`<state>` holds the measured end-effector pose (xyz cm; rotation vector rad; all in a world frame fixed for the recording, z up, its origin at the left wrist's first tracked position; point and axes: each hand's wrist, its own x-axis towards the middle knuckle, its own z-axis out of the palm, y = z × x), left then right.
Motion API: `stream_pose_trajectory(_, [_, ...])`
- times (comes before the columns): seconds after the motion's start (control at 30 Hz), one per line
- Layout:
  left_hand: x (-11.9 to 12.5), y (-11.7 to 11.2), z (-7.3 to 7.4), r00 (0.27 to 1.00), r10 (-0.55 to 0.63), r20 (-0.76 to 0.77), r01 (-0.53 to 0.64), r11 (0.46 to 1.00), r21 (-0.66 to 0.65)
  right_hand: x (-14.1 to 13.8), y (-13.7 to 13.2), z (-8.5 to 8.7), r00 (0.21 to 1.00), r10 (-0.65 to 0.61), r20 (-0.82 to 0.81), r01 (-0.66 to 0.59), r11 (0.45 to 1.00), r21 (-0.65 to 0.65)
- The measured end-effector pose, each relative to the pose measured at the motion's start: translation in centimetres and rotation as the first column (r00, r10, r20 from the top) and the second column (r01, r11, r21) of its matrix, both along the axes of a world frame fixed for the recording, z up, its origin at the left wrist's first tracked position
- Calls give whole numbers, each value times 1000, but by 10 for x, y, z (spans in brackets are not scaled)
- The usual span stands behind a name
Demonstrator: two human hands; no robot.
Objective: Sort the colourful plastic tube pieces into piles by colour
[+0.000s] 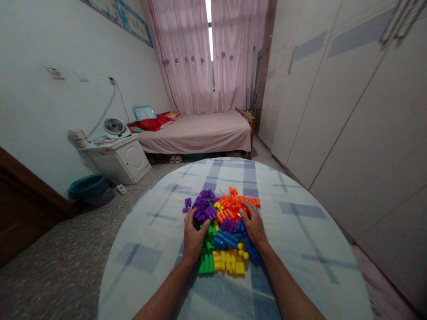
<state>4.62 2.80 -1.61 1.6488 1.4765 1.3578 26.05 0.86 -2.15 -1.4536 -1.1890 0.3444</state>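
Note:
A pile of plastic building pieces lies on a round table with a white and blue checked cloth point(160, 249): purple pieces point(203, 205) at the back left, orange pieces point(231, 205) at the back right, blue pieces point(230, 239) in the middle, green pieces point(207, 262) and yellow pieces point(229, 262) nearest me. My left hand point(194, 235) rests on the pile's left side, fingers curled onto purple and green pieces. My right hand point(252, 224) rests on the pile's right side, fingers bent over orange and blue pieces. Whether either hand grips a piece is hidden.
A single bed point(200, 131) with a pink cover stands under a pink curtain at the back. A white cabinet point(120, 160) with a small fan point(115, 127) is at the left, a teal basin point(88, 186) on the floor. Wardrobe doors point(350, 111) line the right.

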Motion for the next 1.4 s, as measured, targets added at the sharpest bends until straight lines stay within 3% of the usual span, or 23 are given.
stream_pose_trajectory(0.13, [5, 7, 8, 1000, -17, 19, 18, 999, -33, 2, 0, -1, 1000, 26, -4, -26, 1000, 10])
stream_pose_trajectory(0.33, [12, 14, 14, 997, 2, -79, -3, 1000, -9, -1, -1, 0, 997, 78, -27, -78, 997, 8])
stream_pose_trajectory(0.5, [20, 12, 20, 999, -43, -34, 42, 999, -20, -12, -4, 4, 982, 184, -42, -184, 983, 0])
stream_pose_trajectory(0.67, [37, 9, 35, 996, -79, -30, 81, 995, 59, -16, -5, 6, 974, 210, -89, -213, 977, -16])
stream_pose_trajectory(0.83, [61, 0, 48, 980, -188, -64, 196, 967, 164, -15, -4, 4, 964, 210, -161, -214, 977, -10])
stream_pose_trajectory(0.93, [73, -7, 53, 950, -290, -120, 310, 924, 224, -14, -2, 2, 935, 209, -288, -214, 977, 16])
stream_pose_trajectory(1.1, [76, -18, 66, 829, -471, -303, 550, 788, 278, -6, -1, 0, 862, 224, -455, -208, 974, 86])
stream_pose_trajectory(1.27, [48, -49, 75, 711, -399, -579, 644, 700, 309, 0, -2, -1, 842, 213, -495, -174, 977, 126])
stream_pose_trajectory(1.4, [23, -89, 56, 590, -265, -762, 740, 554, 381, -1, -4, 4, 853, 175, -492, -155, 985, 81])
